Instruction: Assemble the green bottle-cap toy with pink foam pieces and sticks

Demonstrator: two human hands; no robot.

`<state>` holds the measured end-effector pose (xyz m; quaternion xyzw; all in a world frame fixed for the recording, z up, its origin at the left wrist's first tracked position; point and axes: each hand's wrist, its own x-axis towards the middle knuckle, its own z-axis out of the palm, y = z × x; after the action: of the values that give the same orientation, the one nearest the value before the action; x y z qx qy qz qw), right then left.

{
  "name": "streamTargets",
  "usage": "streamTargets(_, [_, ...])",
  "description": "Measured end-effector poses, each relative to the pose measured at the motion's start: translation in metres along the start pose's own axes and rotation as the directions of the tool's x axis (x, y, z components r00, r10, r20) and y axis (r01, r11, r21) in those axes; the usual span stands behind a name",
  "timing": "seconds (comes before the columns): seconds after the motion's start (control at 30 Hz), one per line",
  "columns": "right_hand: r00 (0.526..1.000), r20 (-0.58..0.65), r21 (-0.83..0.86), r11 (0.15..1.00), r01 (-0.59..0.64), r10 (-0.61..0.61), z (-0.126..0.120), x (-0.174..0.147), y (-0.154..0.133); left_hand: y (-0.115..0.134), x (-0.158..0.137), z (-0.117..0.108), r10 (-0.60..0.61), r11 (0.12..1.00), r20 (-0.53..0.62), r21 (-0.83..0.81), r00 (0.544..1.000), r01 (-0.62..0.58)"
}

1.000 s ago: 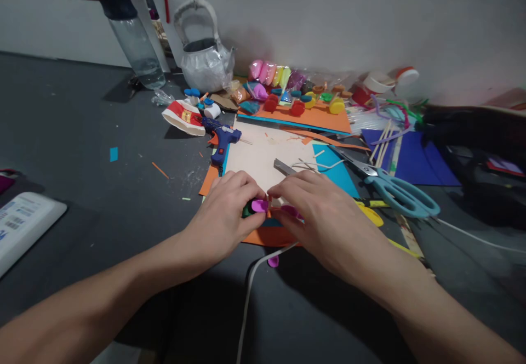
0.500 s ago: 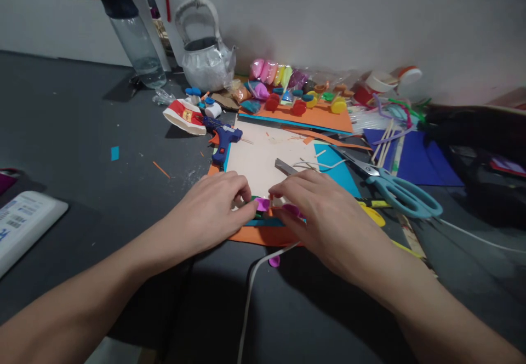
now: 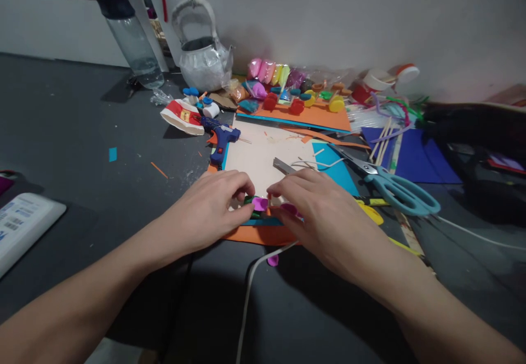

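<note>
My left hand [image 3: 224, 199] has its thumb and fingers closed at the left end of a small craft piece with pink [image 3: 259, 204] and dark green [image 3: 249, 200] parts. From the right, the thumb and fingertips of my right hand [image 3: 316, 205] pinch a thin orange bit [image 3: 269, 204] on that piece; more pink shows under the fingers. The fingers hide much of its shape. Both hands rest over a cream sheet [image 3: 258, 155] stacked on blue and orange sheets [image 3: 255, 234]. Just beyond the right hand lies a grey blade [image 3: 283, 165].
A blue glue gun [image 3: 222, 139] lies left of the sheet, scissors [image 3: 405, 191] right. Behind stand a kettle [image 3: 203, 63], a water bottle [image 3: 137, 51] and wheeled clay pieces [image 3: 296, 106] on orange foam. A white cable [image 3: 247, 298] runs toward me past a pink scrap [image 3: 273, 260].
The view has shifted slightly. My left hand's thumb and fingertips have eased a little left, showing more of the pink and green parts. The right hand keeps its pinch.
</note>
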<state>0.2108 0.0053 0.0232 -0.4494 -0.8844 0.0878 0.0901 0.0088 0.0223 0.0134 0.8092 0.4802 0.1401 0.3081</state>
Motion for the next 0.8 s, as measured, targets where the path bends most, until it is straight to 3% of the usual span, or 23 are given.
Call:
streamTargets(0.37, [0.998, -0.053, -0.025, 0.999, 0.028, -0.029, 0.002, -0.002, 0.001, -0.009, 0.000, 0.004, 0.061, 0.997, 0.033, -0.041, 0.998, -0.060])
streamTargets(0.57, [0.988, -0.092, -0.005, 0.992, 0.125, -0.125, 0.001, -0.002, -0.003, -0.011, 0.002, 0.006, 0.065, 0.994, 0.032, -0.089, 0.997, -0.062])
streamTargets(0.8, [0.996, -0.004, -0.024, 0.996, 0.084, -0.084, -0.004, -0.002, 0.000, -0.010, 0.001, 0.002, 0.068, 0.994, 0.064, -0.091, 0.996, -0.062])
